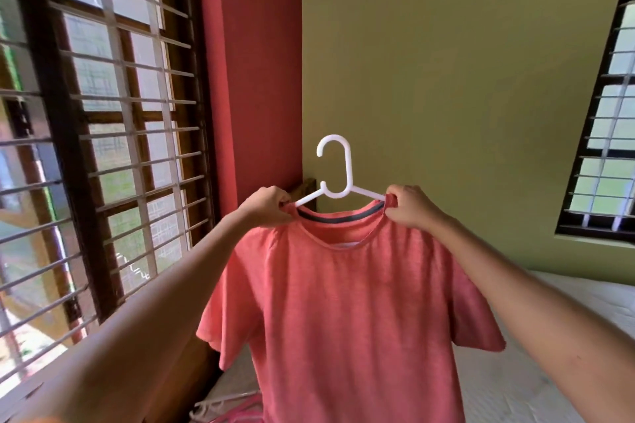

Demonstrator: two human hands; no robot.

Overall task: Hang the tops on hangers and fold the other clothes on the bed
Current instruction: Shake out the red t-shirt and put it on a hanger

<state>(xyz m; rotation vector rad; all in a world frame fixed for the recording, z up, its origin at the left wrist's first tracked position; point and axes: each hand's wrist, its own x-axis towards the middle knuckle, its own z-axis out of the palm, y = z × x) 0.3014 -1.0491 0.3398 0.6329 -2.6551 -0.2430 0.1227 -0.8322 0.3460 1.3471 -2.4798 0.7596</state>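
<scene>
Head view: left hand (266, 204) pinching the left shoulder of the coral T-shirt (347, 312) right at the collar edge, fingers curled tight round the cloth. Right hand (410, 206) doing the same on the other side, gripping the collar where the far arm of the white hanger (335, 172) runs under the fabric. Both grips closed on the garment, none open. Hanger arms already inside the neck opening, hook standing clear above the collar, pointing up and a little left. Held high and out in front, most likely so the body of the shirt hangs free and the shoulder seams can be tugged square over the hanger ends. Cloth drooping straight down from the two pinches, sleeves loose to either side, hem out of frame at the bottom. Judged stage: seating the top on its hanger, nearly done; hanging it somewhere not yet begun. Behind and below, the bed (536, 371) with pale mattress cover, and what look like more hangers (223, 405) lying at its near left edge, pink and white, partly hidden. Barred window (103, 134) on the left, red wall strip, green wall, second window (608, 134) on the right.
</scene>
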